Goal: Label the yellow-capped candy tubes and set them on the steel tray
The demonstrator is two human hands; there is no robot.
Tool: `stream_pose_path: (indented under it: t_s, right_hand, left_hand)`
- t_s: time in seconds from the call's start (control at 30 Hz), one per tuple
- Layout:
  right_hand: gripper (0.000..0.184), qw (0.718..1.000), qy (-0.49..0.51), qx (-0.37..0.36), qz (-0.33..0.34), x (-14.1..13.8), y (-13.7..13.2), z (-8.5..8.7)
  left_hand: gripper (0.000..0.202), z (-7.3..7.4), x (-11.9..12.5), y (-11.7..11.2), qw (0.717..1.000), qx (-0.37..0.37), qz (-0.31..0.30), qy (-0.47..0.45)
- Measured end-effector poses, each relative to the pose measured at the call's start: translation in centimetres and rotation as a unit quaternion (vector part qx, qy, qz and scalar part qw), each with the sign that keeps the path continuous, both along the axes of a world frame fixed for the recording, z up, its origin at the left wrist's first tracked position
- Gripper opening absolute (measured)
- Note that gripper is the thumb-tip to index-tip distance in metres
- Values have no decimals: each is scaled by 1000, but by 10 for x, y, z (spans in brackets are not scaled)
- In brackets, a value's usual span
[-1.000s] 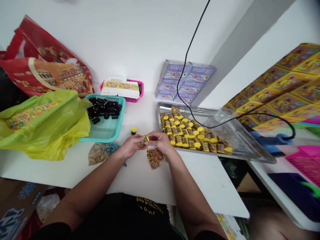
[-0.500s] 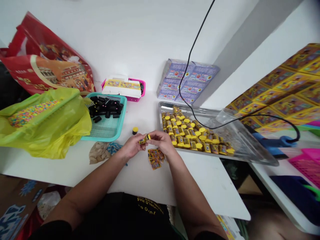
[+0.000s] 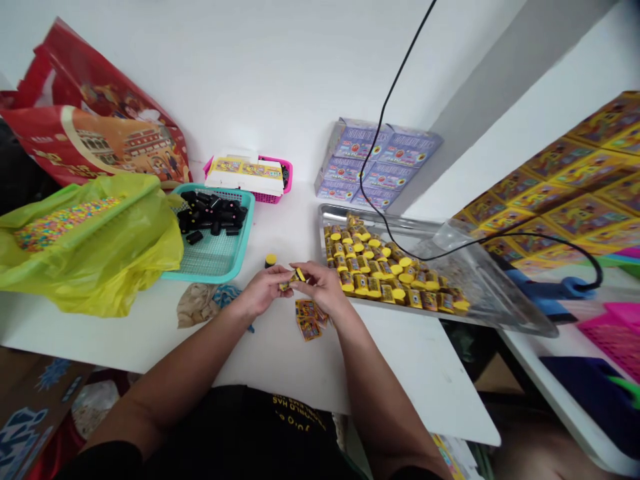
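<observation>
Between my fingers is a small yellow-capped container [image 3: 299, 274] with a printed yellow label, partly hidden by the fingertips. My left hand [image 3: 265, 290] grips its lower side, and my right hand [image 3: 320, 285] pinches it near the cap from the right. Just behind my left hand a black container with a yellow cap [image 3: 271, 260] stands upright on the white table [image 3: 280, 353]. Several loose printed labels [image 3: 309, 321] lie below my right hand. A metal tray [image 3: 520, 313] to the right holds many labelled yellow-capped containers [image 3: 373, 267].
At left, a teal basket [image 3: 213, 273] holds black containers [image 3: 213, 213]. Beside it are a yellow bag [image 3: 125, 247] with colourful beads, a crumpled beige cloth [image 3: 197, 305] and a pink basket [image 3: 265, 197]. Purple boxes [image 3: 375, 160] stand behind the tray; a black cable [image 3: 385, 100] hangs across it.
The held container has turned slightly between my fingers, and less of its label shows. Both hands stay in nearly the same place. The view has shifted a little.
</observation>
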State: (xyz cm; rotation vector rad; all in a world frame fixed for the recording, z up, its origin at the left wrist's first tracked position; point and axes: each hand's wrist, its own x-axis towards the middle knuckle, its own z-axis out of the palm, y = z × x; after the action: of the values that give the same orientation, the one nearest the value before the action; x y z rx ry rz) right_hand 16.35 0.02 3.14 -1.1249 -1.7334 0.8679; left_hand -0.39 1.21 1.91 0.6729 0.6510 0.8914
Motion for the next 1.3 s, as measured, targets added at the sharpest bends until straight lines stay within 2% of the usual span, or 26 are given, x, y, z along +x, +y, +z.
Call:
stream_pose_path:
  t_s: [0.1,0.23,0.43,0.53,0.63,0.73,0.83,0.97,1.2,1.3]
  right_hand:
    - [33,1000,0,3,13,1,2,1]
    - [30,998,-7,-23,61,4,4,1]
    - [28,1000,11,-2,5,-2,3,-10]
    - [25,994,-21,79,-70,-6,0,-13]
    - [19,958,-132,215,-137,-9,-5,-12]
    - [24,930,-215,279,-101,-14,-11,-11]
    - [34,944,-184,260,-82,-17,-12,-12]
    - [27,963,-110,222,-107,-19,-8,-18]
    - [26,932,-206,270,-127,-20,-7,-23]
    - [28,939,-178,268,-126,-21,-7,-24]
  left_hand:
    - [25,3,-1,-1,1000,-6,-16,-12]
    - [28,2,-1,-2,1000,9,-21,20]
    - [24,-6,0,3,1000,-31,1,7]
    - [26,-9,1,6,998,-57,-15,-1]
    - [29,-11,2,6,996,-85,-24,-23]
    - [15,-10,2,6,990,-119,27,-73]
    - [5,-7,1,7,985,-128,54,-107]
    - [7,-3,-3,9,985,-113,53,-121]
    - [13,0,-5,8,983,-122,58,-121]
    - [11,0,-1,5,985,-108,58,-119]
